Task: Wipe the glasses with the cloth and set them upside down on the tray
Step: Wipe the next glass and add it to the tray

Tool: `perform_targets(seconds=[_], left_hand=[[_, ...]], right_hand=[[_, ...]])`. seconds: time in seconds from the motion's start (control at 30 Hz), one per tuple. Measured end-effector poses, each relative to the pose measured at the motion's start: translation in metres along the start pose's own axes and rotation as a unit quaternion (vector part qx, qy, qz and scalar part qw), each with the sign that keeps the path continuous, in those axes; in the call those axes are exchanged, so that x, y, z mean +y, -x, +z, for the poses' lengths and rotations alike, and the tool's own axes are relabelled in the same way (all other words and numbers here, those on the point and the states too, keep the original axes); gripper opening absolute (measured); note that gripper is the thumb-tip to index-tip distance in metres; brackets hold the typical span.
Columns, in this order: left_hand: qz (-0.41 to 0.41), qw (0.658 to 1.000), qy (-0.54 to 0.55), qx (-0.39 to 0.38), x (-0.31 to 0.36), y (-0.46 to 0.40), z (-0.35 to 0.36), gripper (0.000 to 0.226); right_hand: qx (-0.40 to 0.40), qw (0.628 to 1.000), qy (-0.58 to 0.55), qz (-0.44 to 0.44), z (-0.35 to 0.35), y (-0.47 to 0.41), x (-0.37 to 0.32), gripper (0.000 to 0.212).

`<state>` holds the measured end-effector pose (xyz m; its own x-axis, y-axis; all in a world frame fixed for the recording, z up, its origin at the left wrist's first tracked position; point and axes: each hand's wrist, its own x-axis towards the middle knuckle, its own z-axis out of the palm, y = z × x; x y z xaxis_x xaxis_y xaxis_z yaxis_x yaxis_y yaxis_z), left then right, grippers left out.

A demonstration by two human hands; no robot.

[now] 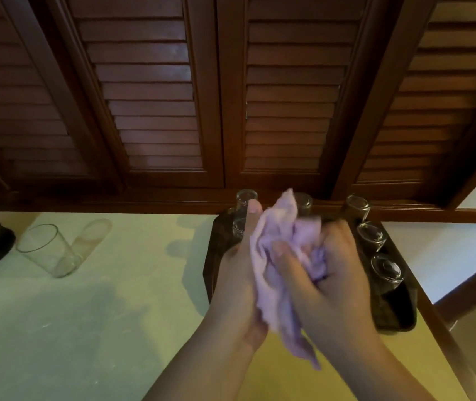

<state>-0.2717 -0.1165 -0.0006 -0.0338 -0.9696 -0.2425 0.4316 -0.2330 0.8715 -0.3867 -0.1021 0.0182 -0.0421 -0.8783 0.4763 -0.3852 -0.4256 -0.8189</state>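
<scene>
Both hands clutch the cloth (277,256) above the tray (398,314) — left hand (239,273) cupping, right hand (326,264) bunching. Any glass inside is hidden. Judged best: steady support, gentle twisting — one upright glass (47,250) waits near the table's left edge.

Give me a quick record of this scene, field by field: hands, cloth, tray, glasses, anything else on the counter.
left hand: holds the cloth from the left, fingers curled round it
right hand: grips the bunched cloth from the right
cloth: pale purple, crumpled between both hands above the tray; whether a glass is inside cannot be told
tray: dark, at the counter's right end
glasses on tray: several, upside down, three in a row along the right side
loose glass: upright on the counter, left of the tray
counter: pale green
</scene>
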Motion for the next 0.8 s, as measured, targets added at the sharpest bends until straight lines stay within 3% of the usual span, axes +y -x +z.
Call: perform_targets(seconds=[0.1,0.2,0.27,0.33,0.43,0.5,0.57,0.8], left_hand=[[0.024,0.999,-0.033,0.016,0.002,0.001,0.001,0.072],[-0.048,0.999,-0.009,-0.01,0.0,-0.001,0.012,0.094],[-0.031,0.999,0.006,-0.02,-0.005,0.001,0.017,0.084],[-0.011,0.998,0.02,-0.053,0.0,0.008,0.025,0.075],[0.052,0.997,-0.041,-0.034,0.004,0.015,0.028,0.066],[0.025,0.998,0.006,-0.06,0.005,0.013,0.028,0.071],[-0.009,0.997,0.066,-0.027,0.006,0.006,0.023,0.081],[0.033,0.999,0.021,-0.015,-0.004,0.014,0.037,0.096]], right_hand=[[-0.002,0.998,0.041,-0.044,0.002,0.014,0.013,0.014],[0.028,0.998,-0.048,-0.032,-0.011,-0.005,0.011,0.022],[0.049,0.995,-0.078,-0.027,-0.018,-0.019,0.005,0.026],[0.066,0.995,-0.04,-0.057,-0.021,-0.023,-0.001,0.025],[0.062,0.994,-0.018,-0.083,-0.014,0.004,0.006,0.022],[0.068,0.993,-0.019,-0.09,-0.007,0.031,0.014,0.021],[0.078,0.991,-0.018,-0.107,-0.007,0.042,0.018,0.027],[0.103,0.988,-0.098,-0.063,-0.03,-0.006,0.011,0.034]])
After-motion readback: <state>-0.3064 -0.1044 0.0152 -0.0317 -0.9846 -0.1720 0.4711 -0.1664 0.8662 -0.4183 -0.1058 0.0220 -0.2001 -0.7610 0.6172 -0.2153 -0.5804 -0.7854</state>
